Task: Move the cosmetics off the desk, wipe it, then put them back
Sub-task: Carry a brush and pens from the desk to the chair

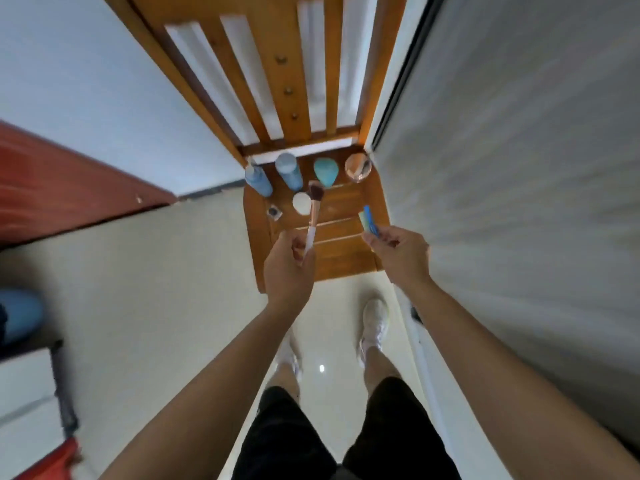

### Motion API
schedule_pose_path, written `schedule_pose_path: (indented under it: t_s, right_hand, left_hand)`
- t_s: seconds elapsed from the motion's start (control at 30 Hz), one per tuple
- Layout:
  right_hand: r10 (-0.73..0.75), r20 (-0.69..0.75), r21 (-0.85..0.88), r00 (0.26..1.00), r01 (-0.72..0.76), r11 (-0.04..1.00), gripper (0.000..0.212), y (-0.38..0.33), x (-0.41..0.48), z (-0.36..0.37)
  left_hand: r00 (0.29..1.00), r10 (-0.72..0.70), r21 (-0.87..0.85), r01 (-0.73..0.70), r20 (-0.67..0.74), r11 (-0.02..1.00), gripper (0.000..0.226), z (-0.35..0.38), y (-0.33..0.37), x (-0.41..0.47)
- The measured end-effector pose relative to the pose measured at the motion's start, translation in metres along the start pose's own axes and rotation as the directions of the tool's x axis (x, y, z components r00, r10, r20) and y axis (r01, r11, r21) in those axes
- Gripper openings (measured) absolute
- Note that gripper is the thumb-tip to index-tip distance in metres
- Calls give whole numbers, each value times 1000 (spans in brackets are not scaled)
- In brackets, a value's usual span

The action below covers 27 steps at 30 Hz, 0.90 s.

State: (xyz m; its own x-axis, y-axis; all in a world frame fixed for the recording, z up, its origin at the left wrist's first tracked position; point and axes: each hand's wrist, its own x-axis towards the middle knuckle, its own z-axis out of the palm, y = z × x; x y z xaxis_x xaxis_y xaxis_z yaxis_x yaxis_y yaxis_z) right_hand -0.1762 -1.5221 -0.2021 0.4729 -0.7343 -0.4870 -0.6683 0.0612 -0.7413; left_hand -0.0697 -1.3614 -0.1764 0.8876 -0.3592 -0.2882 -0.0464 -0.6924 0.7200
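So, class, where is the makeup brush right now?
In the head view, the left hand holds the makeup brush by its handle above the wooden seat, bristles near the white jar.

head view | worn high | faces steeply down and forward | wooden chair [346, 258] near, centred

Free front slats [341, 252]; bottles [289, 169], sponge [323, 171], jar [357, 167] along the backrest [287, 64].

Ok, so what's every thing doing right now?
Brush: held in the left hand, above the wooden seat.
Blue tube: held in the right hand.
Tall bottle: standing on the seat.
Second bottle: standing beside it.
Teal sponge: resting on the seat.
White jar: sitting on the seat.
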Motion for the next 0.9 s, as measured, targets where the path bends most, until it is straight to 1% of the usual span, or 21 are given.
schedule_pose_path:
  t_s: [0.17,0.27,0.33,0.43,0.57,0.67,0.77,0.83,0.9]
  right_hand:
    - [62,93,-79,994,-55,995,37,54,77,36]
    - [117,91,-113,989,-106,988,39,78,119,57]
    - [142,80,-125,987,-131,983,40,93,148,71]
    - [136,66,-134,988,-126,983,36,106,181,88]
    - [36,56,-187,998,-25,982,25,112,207,105]
    - [-12,70,-254,997,29,967,34,120,211,106]
    - [-8,74,-290,997,29,957,42,124,203,98]
    - [-9,102,-317,995,42,948,45,122,195,92]
    - [-46,104,-370,994,82,925,44,113,187,84]
  left_hand:
    - [978,-206,9,205,38,979,15,90,-42,32]
    - [957,-280,25,279,75,960,21,132,-68,57]
    - [949,-303,40,300,91,953,24,156,-85,76]
    - [955,-287,62,283,75,957,29,180,-103,98]
    - [967,-249,68,245,53,967,36,199,-121,118]
    - [974,-219,78,215,52,974,40,202,-131,120]
    - [980,-183,81,177,74,981,41,200,-132,112]
    - [986,-144,127,133,87,983,43,192,-129,106]
    - [994,-78,204,61,76,977,44,180,-123,101]
